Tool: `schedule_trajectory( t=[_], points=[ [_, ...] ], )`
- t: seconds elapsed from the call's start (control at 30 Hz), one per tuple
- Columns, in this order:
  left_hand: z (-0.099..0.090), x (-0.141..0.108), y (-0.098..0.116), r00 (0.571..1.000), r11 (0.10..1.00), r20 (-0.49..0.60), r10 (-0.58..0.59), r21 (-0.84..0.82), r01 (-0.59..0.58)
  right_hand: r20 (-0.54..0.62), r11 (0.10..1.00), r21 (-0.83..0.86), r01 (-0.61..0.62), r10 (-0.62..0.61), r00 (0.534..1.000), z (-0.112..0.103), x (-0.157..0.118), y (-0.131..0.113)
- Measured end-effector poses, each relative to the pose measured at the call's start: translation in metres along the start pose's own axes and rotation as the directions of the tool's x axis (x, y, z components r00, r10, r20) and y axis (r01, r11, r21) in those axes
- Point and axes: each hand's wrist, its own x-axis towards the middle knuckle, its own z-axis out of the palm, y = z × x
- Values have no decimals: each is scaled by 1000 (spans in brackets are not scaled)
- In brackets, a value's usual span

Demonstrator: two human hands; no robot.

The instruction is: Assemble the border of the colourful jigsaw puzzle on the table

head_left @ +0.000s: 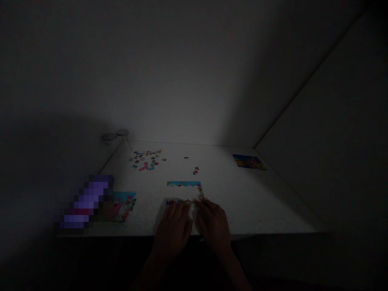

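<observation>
In the head view, we are touching the near edge of the jigsaw frame [184,184] on the desk [242,202] with our left hand [172,231] and right hand [214,226]; we cannot tell whether the fingers [206,206] are holding anything. Loose pieces [147,160] are lying beyond the frame.

The bare left hand [172,230] and right hand [214,228] sit side by side at the bottom middle of the view, backs up, with only a narrow gap between them. The left hand's fingers [178,210] lie flat and slightly spread, while the right hand's fingers [206,206] curve forward and down, their tips too dark to read. The left forearm [151,268] and right forearm [233,268] angle in from the lower edge, fading into shadow.
</observation>
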Motion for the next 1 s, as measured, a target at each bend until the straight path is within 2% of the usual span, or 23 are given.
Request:
schedule_trajectory(
  t=[0.37,0.6,0.8,1.0],
  points=[
    [-1,-3,-4,999,999,27,-28,-28,29,-18,1000,0,-21,20,1000,4,1,1],
    [-10,-9,-10,1000,1000,6,28,-9,-28,-17,1000,13,-17,17,1000,1,0,1],
    [-23,-19,-30,996,995,-20,85,51,-84,-5,999,51,-5,5,1000,0,1,4],
    [-31,-22,-52,979,973,-103,173,171,-154,1,988,154,-29,29,1000,9,-3,12]
  ],
)
